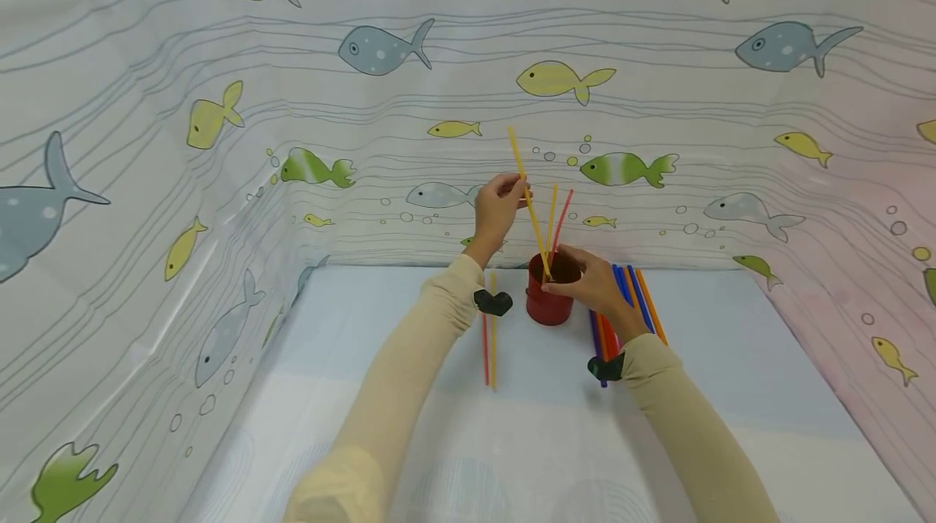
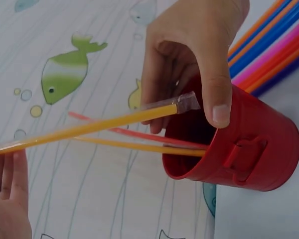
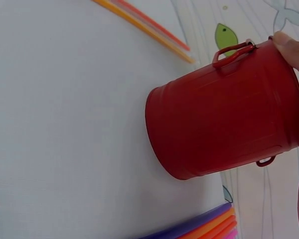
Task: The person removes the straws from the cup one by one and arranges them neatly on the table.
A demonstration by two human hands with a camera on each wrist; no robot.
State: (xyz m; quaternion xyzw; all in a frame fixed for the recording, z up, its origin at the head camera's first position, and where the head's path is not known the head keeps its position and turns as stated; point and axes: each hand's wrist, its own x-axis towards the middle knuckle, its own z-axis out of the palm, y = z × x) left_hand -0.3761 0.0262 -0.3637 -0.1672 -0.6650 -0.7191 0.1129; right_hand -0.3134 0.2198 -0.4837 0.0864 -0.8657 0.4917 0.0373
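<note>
My left hand (image 1: 500, 202) pinches a yellow drinking straw (image 1: 517, 151) in a clear wrapper near its upper part. The straw slants down, and its lower wrapped end is over the mouth of a red metal bucket (image 2: 269, 144) in the left wrist view. With thumb and fingers at the rim, my right hand (image 1: 595, 287) holds this bucket, which stands upright on the table. Inside it lean another yellow straw (image 1: 552, 210) and a pinkish-red straw (image 1: 564, 210). The right wrist view shows the bucket's side and small loop handles, with the right thumb (image 3: 291, 50) at the rim.
Left of the bucket, a red straw (image 1: 486, 352) and an orange-yellow straw (image 1: 493, 356) lie on the pale table (image 1: 351, 304). Several blue, orange, pink and purple sticks (image 1: 643, 300) lie to its right, partly behind the right forearm. A fish-printed sheet (image 1: 468, 3) rises behind.
</note>
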